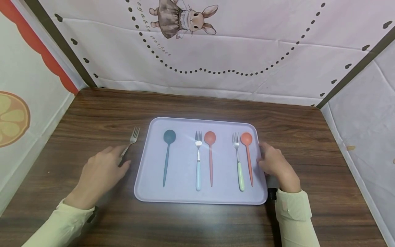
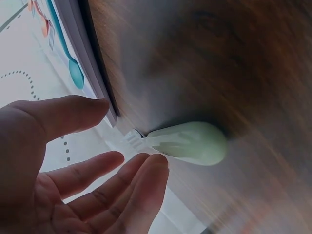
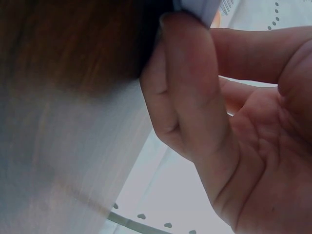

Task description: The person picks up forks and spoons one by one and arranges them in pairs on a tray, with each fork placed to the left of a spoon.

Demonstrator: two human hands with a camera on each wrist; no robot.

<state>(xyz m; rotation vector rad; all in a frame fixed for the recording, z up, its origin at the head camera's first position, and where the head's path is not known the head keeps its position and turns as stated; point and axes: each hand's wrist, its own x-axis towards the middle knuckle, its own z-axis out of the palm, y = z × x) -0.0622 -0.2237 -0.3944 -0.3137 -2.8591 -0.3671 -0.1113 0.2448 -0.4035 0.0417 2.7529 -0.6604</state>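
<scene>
A fork (image 1: 134, 135) with a light green handle (image 2: 192, 144) lies on the table left of the lavender tray (image 1: 182, 168). Over that handle hovers my left hand (image 1: 100, 171), thumb and fingers apart, with a gap to the handle in the left wrist view. My right hand (image 1: 274, 163) holds the tray's right rim, its fingers (image 3: 190, 73) bent at the edge. On the tray lie a dark teal spoon (image 1: 169, 137), a fork with a pale blue handle (image 1: 198, 175), a pink spoon (image 1: 210, 138), another green-handled fork (image 1: 240, 176) and an orange spoon (image 1: 246, 138).
The brown wooden table (image 1: 200, 223) extends around the tray. Behind it hangs a white cloth (image 1: 247, 55) with a rabbit print, and more cloth walls stand at both sides. A dark strap (image 1: 272, 193) shows at the right wrist.
</scene>
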